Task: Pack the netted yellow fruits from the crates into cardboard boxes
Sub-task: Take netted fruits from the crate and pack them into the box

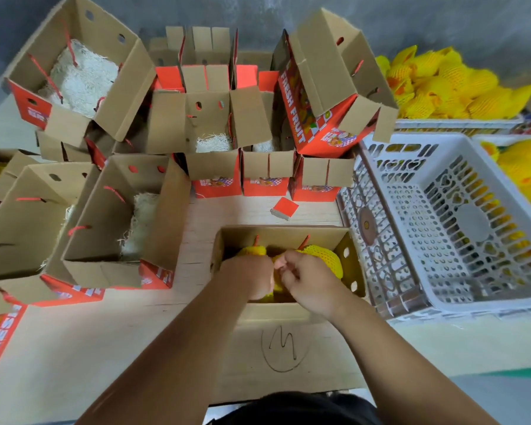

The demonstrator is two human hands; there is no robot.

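An open cardboard box (351, 259) stands right in front of me and holds netted yellow fruits (325, 259). Both hands are inside it. My left hand (247, 279) is curled down over a fruit on the left side. My right hand (307, 282) has its fingers curled around a fruit in the middle; the fruit under both hands is mostly hidden. More netted yellow fruits (448, 84) are piled in a crate at the back right, and others (524, 167) fill a crate at the right edge.
A white plastic crate (380, 167) with nothing in it sits just right of the box. Several open red-and-brown boxes (126, 216) with white shredded padding crowd the left and back. A small red block (285, 208) lies on the table beyond the box.
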